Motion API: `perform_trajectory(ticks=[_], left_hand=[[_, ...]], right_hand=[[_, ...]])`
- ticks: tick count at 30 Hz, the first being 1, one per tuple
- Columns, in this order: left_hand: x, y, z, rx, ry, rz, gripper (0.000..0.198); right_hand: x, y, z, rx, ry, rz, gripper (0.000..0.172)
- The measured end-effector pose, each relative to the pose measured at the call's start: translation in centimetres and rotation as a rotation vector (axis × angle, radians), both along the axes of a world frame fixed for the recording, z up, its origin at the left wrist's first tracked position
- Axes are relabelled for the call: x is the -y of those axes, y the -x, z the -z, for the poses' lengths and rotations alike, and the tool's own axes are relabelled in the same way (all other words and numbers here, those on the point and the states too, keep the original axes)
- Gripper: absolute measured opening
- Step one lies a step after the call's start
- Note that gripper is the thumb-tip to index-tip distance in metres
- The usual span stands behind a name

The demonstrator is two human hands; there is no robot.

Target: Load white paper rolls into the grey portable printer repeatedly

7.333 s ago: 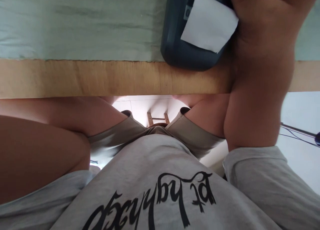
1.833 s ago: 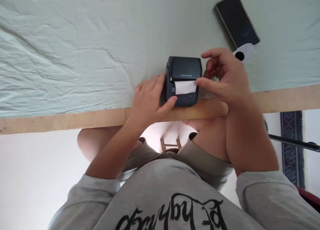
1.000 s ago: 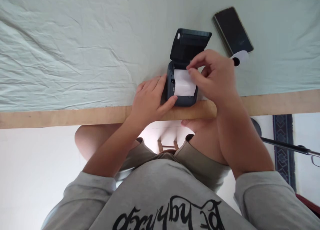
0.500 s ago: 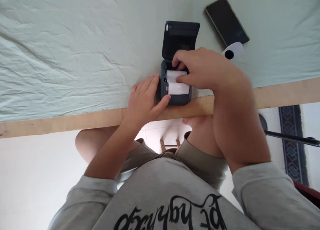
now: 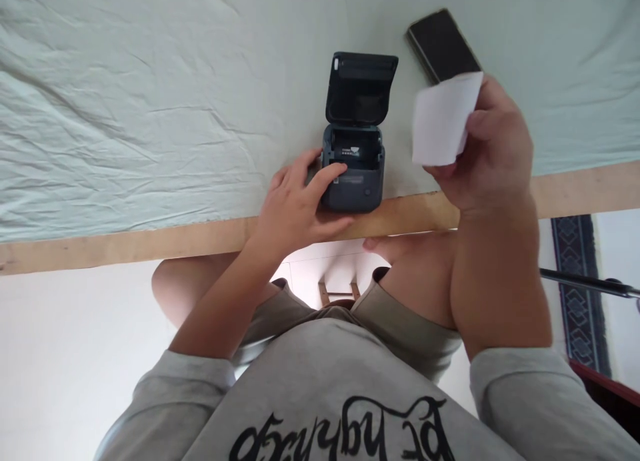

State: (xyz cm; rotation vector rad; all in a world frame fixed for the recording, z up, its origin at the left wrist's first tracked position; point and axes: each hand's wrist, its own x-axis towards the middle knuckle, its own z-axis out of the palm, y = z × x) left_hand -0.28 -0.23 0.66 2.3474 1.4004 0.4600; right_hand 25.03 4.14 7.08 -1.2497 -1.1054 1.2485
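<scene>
A small dark portable printer (image 5: 354,191) sits at the table's front edge with its lid (image 5: 361,87) standing up. Inside its bay no paper shows now, and a label with print is visible. My left hand (image 5: 293,201) lies at the printer's left side, fingers spread; the index finger rests on the printer's top and the thumb stretches along its front edge. To the right, above the cloth, my right hand (image 5: 493,147) is closed on a white paper roll (image 5: 443,124), pinched at its right side. A broad face of the paper is turned up; the roll's core is hidden.
A dark phone-like slab (image 5: 443,44) lies behind the paper, partly covered by it. A pale green wrinkled cloth (image 5: 150,114) covers the table up to a bare wooden edge (image 5: 125,244). My legs are below that edge. A black pole (image 5: 590,281) stands at the right.
My right hand has lifted the white paper out of the printer and moved right with it. My left index finger has shifted onto the printer's top. The white object near the slab is now hidden.
</scene>
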Motion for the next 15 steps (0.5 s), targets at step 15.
perform_trajectory(ticks=[15], left_hand=[[-0.4, -0.2, 0.4, 0.065, -0.003, -0.056, 0.082]], right_hand=[[1.6, -0.3, 4.3, 0.401, -0.030, 0.003, 0.031]])
